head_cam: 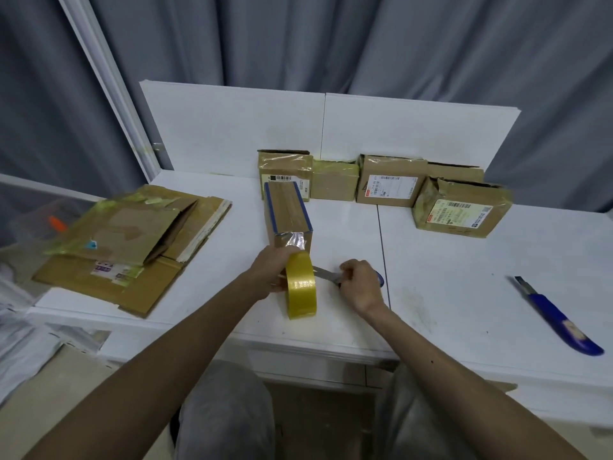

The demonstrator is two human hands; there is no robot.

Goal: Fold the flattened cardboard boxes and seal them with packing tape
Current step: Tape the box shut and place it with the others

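Grips a yellow tape roll (pixel 301 288), stood on edge on the white table (pixel 447 293), with the left hand (pixel 269 273), fingers curled round its far side. Pinches blue-handled scissors (pixel 326 275) in the right hand (pixel 361 284), fingers closed tight, blade tip pointing at the roll and just beside it. Has both hands just short of the near end of a narrow box (pixel 288 212) edged in blue, lying lengthwise at mid-table, with shiny clear tape wrapped over that end. Faces 4 taped boxes (pixel 389 182) lined along the white backboard (pixel 232 127), a 5th partly hidden behind the right-most. Has flattened boxes (pixel 132 240) stacked at the left, streaked with old tape, and a blue knife (pixel 560 318) lying well apart at the right. Sits before a grey curtain (pixel 298 38).
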